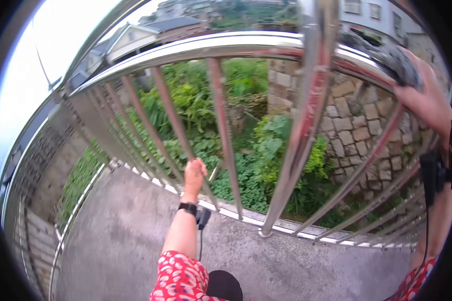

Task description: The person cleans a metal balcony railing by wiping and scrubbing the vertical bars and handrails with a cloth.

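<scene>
My right hand point(429, 95) presses a dark grey cloth point(399, 62) onto the shiny metal top rail point(196, 46) at the upper right, its fingers wrapped over the cloth. Lower down, near the middle, my left hand point(194, 173) is closed at one of the slim upright railing bars point(171, 108) and appears to grip it; part of the fingers is hidden. A thick metal post point(311, 110) stands between my two hands. Reddish reflections show on the post and bars.
Grey concrete floor point(135, 241) runs along the railing's foot. Beyond the bars are green plants point(246, 175) and a stone wall point(356, 130). Another railing section point(57, 251) stands at left. A dark round shape point(224, 286) shows at the bottom, and houses point(140, 40) stand behind.
</scene>
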Motion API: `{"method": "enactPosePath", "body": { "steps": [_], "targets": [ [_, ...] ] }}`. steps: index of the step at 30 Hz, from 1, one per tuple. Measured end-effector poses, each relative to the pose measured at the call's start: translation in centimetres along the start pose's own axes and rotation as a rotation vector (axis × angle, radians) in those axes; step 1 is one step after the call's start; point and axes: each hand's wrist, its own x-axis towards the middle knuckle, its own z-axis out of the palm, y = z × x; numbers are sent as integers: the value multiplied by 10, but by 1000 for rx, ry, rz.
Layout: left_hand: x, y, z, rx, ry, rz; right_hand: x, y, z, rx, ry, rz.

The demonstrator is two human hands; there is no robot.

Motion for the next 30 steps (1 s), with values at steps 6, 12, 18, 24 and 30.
{"method": "enactPosePath", "body": {
  "steps": [6, 12, 18, 24, 30],
  "targets": [
    [-13, -3, -1, 39, -5, -170, -15, -34, 10, 332, -60, 109],
    [-69, 50, -28, 328, -120, -490, -24, -64, 11, 89, 14, 120],
    [-239, 143, -148, 697, -735, -769, -34, -93, 11, 266, 79, 58],
    [-340, 256, -225, 759, -771, -1357, 24, -188, 5, 372, -51, -94],
    [-344, 289, -243, 693, -667, -1339, 123, -225, 41, 306, 15, -161]
  ]
}}
